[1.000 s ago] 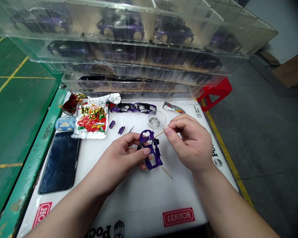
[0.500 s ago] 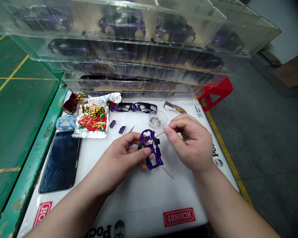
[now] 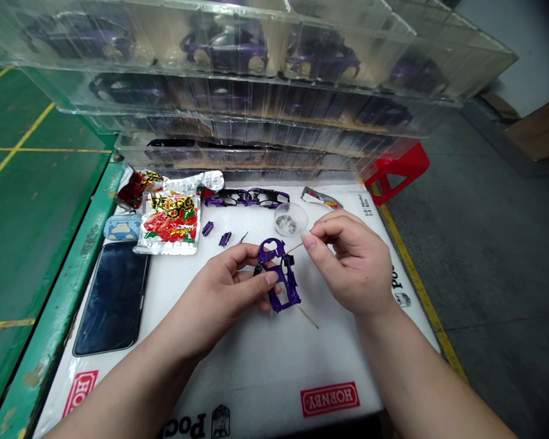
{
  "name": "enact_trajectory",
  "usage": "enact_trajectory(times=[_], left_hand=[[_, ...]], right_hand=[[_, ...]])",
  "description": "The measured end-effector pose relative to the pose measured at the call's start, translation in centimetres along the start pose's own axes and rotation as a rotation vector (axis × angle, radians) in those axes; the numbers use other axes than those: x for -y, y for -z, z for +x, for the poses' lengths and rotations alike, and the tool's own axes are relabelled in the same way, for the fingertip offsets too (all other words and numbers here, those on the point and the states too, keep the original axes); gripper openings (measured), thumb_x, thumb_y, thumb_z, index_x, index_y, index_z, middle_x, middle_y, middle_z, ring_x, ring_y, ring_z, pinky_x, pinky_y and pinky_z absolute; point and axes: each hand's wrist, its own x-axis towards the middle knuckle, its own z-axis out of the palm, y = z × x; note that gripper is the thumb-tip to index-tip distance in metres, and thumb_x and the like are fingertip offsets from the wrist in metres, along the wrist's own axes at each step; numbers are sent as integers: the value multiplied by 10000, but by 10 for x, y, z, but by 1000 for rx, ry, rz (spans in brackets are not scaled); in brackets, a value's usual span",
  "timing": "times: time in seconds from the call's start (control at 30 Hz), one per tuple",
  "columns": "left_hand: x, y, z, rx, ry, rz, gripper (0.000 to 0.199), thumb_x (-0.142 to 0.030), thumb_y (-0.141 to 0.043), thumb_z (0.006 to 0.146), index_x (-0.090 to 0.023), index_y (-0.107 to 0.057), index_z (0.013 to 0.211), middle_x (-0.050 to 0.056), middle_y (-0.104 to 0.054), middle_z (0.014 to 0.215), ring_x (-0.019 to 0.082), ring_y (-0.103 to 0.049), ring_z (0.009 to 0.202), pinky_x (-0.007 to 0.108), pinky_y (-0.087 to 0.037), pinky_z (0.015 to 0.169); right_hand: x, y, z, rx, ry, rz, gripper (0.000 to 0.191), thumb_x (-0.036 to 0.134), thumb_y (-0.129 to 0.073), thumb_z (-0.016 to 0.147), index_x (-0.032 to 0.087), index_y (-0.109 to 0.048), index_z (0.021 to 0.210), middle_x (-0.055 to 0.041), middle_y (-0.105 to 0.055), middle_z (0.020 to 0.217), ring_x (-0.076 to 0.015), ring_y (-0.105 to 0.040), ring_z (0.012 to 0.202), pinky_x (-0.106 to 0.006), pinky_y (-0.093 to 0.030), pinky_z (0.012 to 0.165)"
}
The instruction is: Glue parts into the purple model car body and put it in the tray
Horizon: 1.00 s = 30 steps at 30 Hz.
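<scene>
Between the thumb and fingers of my left hand (image 3: 238, 283) is a purple model car body (image 3: 290, 292) with open window frames and some black parts. My right hand (image 3: 354, 262) pinches a thin wooden stick (image 3: 294, 248), whose far end touches or lies just over the body's upper part. Just beyond the hands stands a small clear cup (image 3: 291, 219) with greyish residue in it. A second thin stick (image 3: 308, 317) lies on the white foam surface, below the car body. Two small purple parts (image 3: 226, 238) and a thin dark piece (image 3: 243, 237) lie left of the cup.
More purple-black car bodies (image 3: 247, 197) lie behind. Stacked clear trays (image 3: 256, 79) holding purple car bodies rise at the back. Left are foil snack packets (image 3: 168, 222), a blue case (image 3: 121, 227) and a phone (image 3: 112, 299). A red bracket (image 3: 400, 172) sticks out at right.
Almost nothing differs. Both hands keep their hold on the car body and the stick, and the view has shifted very slightly.
</scene>
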Motion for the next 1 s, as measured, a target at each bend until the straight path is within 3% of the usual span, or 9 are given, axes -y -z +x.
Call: enact_trajectory(times=[0.3,0.63,0.77,1.0], left_hand=[[2,1,1,11,24,-9,454,-345,-1022,843,-169,-760,1169,25,-809,947,143,-749,728,260,-647,736],[2,1,1,38,21,10,415,-335,-993,871,-163,-772,1177,36,-802,967,154,-749,765,266,-646,732],[2,1,1,33,23,31,437,-346,-997,864,-165,-767,1187,29,-797,975,148,-744,755,269,-647,739],[5,1,1,113,53,63,476,-431,-991,883,-177,-747,1203,49,-822,1018,156,-742,771,283,-635,737]], right_hand=[[-3,-1,0,-31,14,23,130,143,-774,1081,210,-719,985,-17,-673,942,-180,-621,834,-330,-504,714],[-15,-2,2,-310,28,-105,82,204,-771,1099,221,-734,1027,-29,-668,987,-192,-622,860,-315,-499,699],[-21,-6,4,-258,-17,-257,69,216,-775,1105,220,-761,1037,-18,-677,973,-188,-613,822,-318,-506,709],[-30,-11,5,-123,-49,-299,89,210,-736,1093,206,-767,1010,-17,-675,973,-172,-601,737,-321,-497,676]])
